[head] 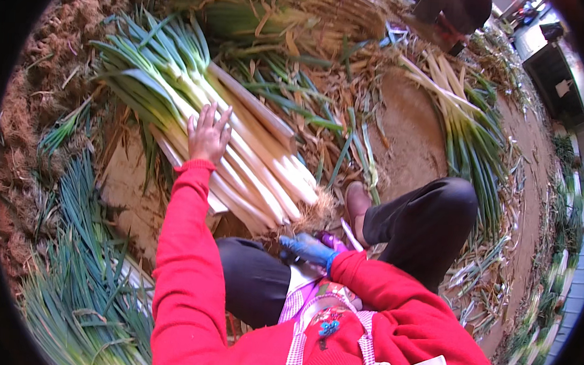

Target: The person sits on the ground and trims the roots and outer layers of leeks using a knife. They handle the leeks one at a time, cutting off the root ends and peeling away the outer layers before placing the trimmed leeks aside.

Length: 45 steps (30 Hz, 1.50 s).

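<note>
A bundle of thick green onions point(246, 148), white stalks with green tops, lies across a low support before me. My left hand point(209, 132) rests on the white stalks with its fingers spread. The onions' stringy roots point(320, 209) point towards my right side. Just below these roots is my right hand point(308, 249), in a blue glove, with its fingers bent near the root ends. A narrow whitish blade-like piece point(351, 235) sticks up beside it; whether the hand holds it cannot be told. The right palm is hidden.
Trimmed onions point(466, 117) lie on the ground at the right, more green onions point(93, 291) at the lower left. Brown root waste point(28, 119) is heaped along the left. Loose leaves point(344, 130) litter the floor. Another person's dark-clothed part point(452, 12) shows at the top.
</note>
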Tool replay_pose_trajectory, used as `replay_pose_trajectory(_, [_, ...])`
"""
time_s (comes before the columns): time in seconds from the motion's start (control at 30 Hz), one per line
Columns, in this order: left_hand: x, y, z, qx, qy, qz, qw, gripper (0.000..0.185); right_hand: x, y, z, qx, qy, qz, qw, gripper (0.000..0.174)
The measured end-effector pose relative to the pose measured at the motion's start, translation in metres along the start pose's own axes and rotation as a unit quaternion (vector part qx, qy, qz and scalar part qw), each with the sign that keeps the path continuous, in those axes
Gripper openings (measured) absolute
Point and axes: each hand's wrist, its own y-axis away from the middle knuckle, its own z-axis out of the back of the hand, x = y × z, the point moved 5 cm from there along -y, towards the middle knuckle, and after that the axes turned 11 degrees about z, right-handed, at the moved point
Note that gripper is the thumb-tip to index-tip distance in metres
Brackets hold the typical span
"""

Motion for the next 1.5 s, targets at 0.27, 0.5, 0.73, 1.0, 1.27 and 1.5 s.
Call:
replay_pose_trajectory(0.27, [0.002, 0.000, -0.004, 0.036, -0.019, 0.022, 0.999, 0.049, 0.044, 0.049, 0.003, 0.103, 0.049, 0.131, 0.985, 0.052])
replay_pose_trajectory(0.5, [0.001, 0.000, -0.005, 0.049, -0.035, 0.027, 0.998, 0.051, 0.113, 0.112, -0.001, 0.110, -0.189, 0.103, 0.970, 0.033])
replay_pose_trajectory(0.73, [0.002, 0.001, -0.006, 0.014, -0.040, 0.017, 0.999, 0.047, 0.196, 0.211, 0.147, -0.129, -0.016, 0.433, 0.892, 0.034])
replay_pose_trajectory(1.0, [0.003, 0.002, -0.004, 0.005, -0.048, 0.011, 0.999, 0.046, 0.071, 0.074, 0.336, -0.336, 0.168, 0.170, 0.911, 0.034])
replay_pose_trajectory(1.27, [0.000, 0.000, 0.003, 0.032, 0.004, 0.019, 0.999, 0.046, 0.033, -0.198, 0.265, -0.164, 0.179, 0.300, 0.923, 0.041])
replay_pose_trajectory(1.5, [-0.001, -0.001, 0.005, 0.033, 0.021, 0.030, 0.999, 0.045, 0.005, -0.209, 0.284, -0.027, 0.593, 0.301, 0.747, 0.057])
